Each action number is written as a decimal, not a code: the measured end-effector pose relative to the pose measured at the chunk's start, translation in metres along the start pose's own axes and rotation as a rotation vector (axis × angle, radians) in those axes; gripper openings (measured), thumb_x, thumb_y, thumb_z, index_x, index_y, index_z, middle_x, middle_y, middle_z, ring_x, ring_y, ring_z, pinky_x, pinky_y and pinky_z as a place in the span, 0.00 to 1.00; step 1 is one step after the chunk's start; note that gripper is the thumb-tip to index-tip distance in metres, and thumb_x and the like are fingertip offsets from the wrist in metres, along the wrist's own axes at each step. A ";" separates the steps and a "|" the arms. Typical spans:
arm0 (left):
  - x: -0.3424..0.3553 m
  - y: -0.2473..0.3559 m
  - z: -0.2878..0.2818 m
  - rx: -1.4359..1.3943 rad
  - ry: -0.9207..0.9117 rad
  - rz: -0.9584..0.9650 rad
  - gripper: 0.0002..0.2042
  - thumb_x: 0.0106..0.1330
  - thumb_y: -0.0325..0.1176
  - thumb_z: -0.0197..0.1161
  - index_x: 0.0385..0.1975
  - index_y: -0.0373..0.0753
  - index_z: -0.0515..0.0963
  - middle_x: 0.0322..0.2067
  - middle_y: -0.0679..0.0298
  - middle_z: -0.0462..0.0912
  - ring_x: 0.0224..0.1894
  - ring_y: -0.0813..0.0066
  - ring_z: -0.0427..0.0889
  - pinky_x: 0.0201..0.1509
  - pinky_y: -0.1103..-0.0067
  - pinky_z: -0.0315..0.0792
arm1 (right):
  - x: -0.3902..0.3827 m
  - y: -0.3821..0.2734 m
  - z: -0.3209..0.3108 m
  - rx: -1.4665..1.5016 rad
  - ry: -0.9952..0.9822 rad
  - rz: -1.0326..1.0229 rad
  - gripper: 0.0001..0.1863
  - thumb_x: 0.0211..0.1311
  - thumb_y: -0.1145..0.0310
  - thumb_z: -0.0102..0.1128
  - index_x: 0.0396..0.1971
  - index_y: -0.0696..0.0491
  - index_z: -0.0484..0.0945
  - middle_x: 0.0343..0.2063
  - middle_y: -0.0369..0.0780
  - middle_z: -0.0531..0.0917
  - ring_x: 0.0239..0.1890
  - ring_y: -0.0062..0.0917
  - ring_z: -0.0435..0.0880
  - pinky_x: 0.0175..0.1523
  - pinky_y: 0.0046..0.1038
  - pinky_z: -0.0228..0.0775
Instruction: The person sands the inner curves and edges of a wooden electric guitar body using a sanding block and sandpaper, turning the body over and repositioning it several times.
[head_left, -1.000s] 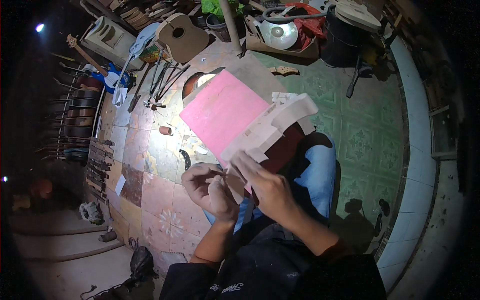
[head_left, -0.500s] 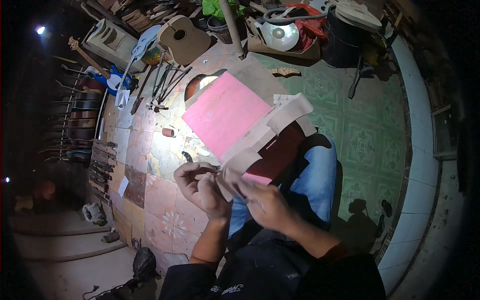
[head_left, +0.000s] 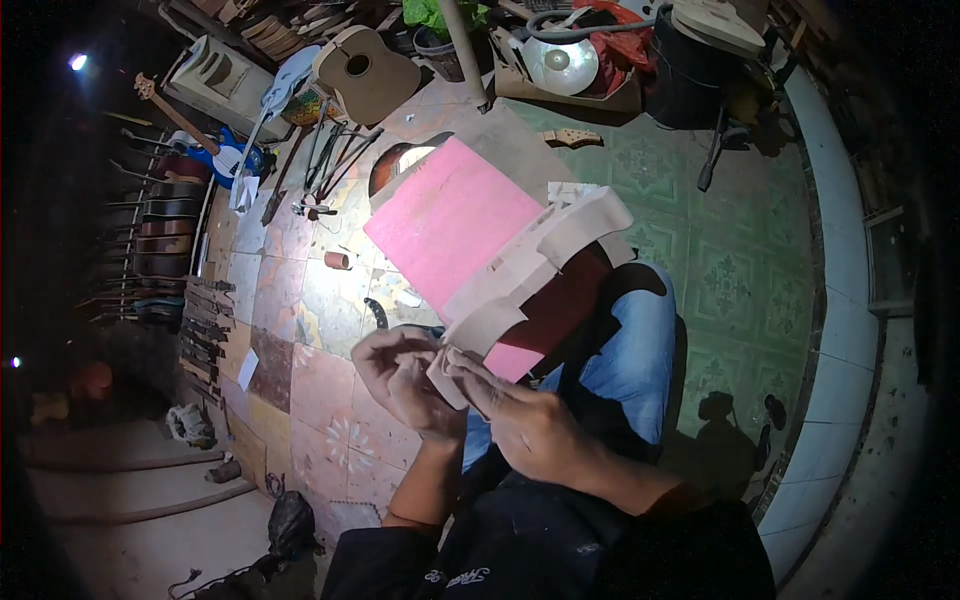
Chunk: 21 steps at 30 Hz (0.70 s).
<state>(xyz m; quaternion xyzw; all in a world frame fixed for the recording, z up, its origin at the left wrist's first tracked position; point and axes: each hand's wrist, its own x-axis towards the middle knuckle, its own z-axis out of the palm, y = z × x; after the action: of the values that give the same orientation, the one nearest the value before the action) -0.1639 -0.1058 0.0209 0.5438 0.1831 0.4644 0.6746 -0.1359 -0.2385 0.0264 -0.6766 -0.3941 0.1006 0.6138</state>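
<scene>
A pale, unpainted wooden workpiece, with curved, cut-out edges like part of a guitar, lies slantwise in front of the person, from far right to near left, its near end beside the hands. At that end, the left hand has its fingers curled inward next to a small tan piece; whether they grip it I cannot tell. The right hand comes in from the right, fingers pressed together and laid against the same piece; its thumb is hidden, so a pinch cannot be confirmed. Beyond the workpiece, to the far left, lies a pink sheet; nearer and right is a blue-jeaned leg. The step in hand looks like close finger work, perhaps rubbing; the next move seems to call for a steady left hand and light, even pressure from the right fingers.
</scene>
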 end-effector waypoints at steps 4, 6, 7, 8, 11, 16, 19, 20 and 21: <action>-0.004 -0.012 -0.011 0.041 -0.040 0.003 0.15 0.62 0.35 0.50 0.46 0.33 0.66 0.32 0.56 0.76 0.31 0.74 0.74 0.40 0.79 0.72 | 0.013 0.015 -0.002 -0.005 -0.101 0.180 0.24 0.62 0.84 0.52 0.59 0.59 0.77 0.61 0.49 0.77 0.63 0.41 0.78 0.63 0.35 0.74; 0.000 -0.004 -0.011 0.014 -0.009 -0.027 0.15 0.62 0.35 0.50 0.46 0.34 0.66 0.33 0.56 0.76 0.31 0.74 0.74 0.40 0.79 0.72 | 0.006 -0.003 0.006 0.046 0.063 -0.043 0.25 0.60 0.83 0.56 0.59 0.57 0.77 0.62 0.44 0.78 0.62 0.35 0.79 0.59 0.32 0.78; 0.002 -0.001 -0.009 0.041 0.001 -0.017 0.16 0.62 0.35 0.50 0.46 0.34 0.66 0.33 0.55 0.76 0.31 0.74 0.74 0.40 0.79 0.72 | 0.004 -0.002 0.004 -0.002 0.012 -0.082 0.26 0.59 0.83 0.56 0.60 0.57 0.76 0.63 0.45 0.77 0.63 0.35 0.78 0.59 0.32 0.78; 0.002 -0.002 -0.006 0.067 0.009 -0.009 0.16 0.62 0.35 0.50 0.46 0.34 0.66 0.33 0.55 0.77 0.31 0.74 0.74 0.39 0.80 0.72 | 0.004 0.007 0.004 -0.005 0.010 -0.088 0.26 0.59 0.83 0.56 0.60 0.57 0.76 0.63 0.45 0.77 0.63 0.35 0.78 0.59 0.32 0.78; 0.003 -0.012 -0.010 0.073 0.021 0.018 0.16 0.62 0.36 0.48 0.46 0.33 0.66 0.32 0.55 0.77 0.30 0.75 0.74 0.38 0.79 0.71 | 0.016 0.025 0.003 -0.002 -0.106 0.145 0.30 0.57 0.89 0.47 0.63 0.66 0.70 0.63 0.57 0.73 0.67 0.43 0.74 0.69 0.36 0.67; 0.006 -0.008 -0.010 0.146 -0.004 0.078 0.16 0.63 0.37 0.49 0.46 0.33 0.66 0.30 0.56 0.76 0.30 0.75 0.74 0.37 0.79 0.71 | 0.008 0.015 0.005 0.154 -0.057 -0.017 0.32 0.60 0.83 0.51 0.67 0.54 0.69 0.66 0.47 0.72 0.66 0.38 0.73 0.64 0.37 0.72; 0.006 -0.012 -0.008 0.104 0.001 0.059 0.16 0.63 0.36 0.49 0.46 0.33 0.66 0.31 0.56 0.75 0.30 0.74 0.74 0.36 0.80 0.71 | 0.014 0.023 0.002 -0.065 -0.124 0.185 0.34 0.57 0.86 0.48 0.67 0.54 0.70 0.67 0.51 0.70 0.68 0.43 0.71 0.69 0.36 0.67; 0.006 -0.011 -0.011 0.089 0.000 0.044 0.16 0.63 0.36 0.49 0.46 0.33 0.66 0.31 0.56 0.75 0.30 0.74 0.74 0.36 0.80 0.70 | 0.013 0.014 0.004 -0.063 -0.120 0.188 0.34 0.57 0.86 0.48 0.67 0.54 0.70 0.67 0.51 0.70 0.68 0.43 0.71 0.69 0.36 0.67; 0.005 -0.010 -0.013 0.091 -0.004 0.040 0.16 0.63 0.36 0.49 0.46 0.33 0.66 0.31 0.56 0.75 0.30 0.74 0.74 0.36 0.80 0.70 | 0.011 0.007 0.006 -0.011 -0.097 0.083 0.33 0.58 0.85 0.48 0.67 0.54 0.70 0.67 0.51 0.70 0.68 0.42 0.72 0.68 0.36 0.68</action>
<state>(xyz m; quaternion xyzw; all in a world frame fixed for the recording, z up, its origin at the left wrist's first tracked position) -0.1670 -0.0941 0.0092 0.5785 0.1918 0.4680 0.6399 -0.1294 -0.2262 0.0227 -0.6900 -0.3956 0.1567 0.5856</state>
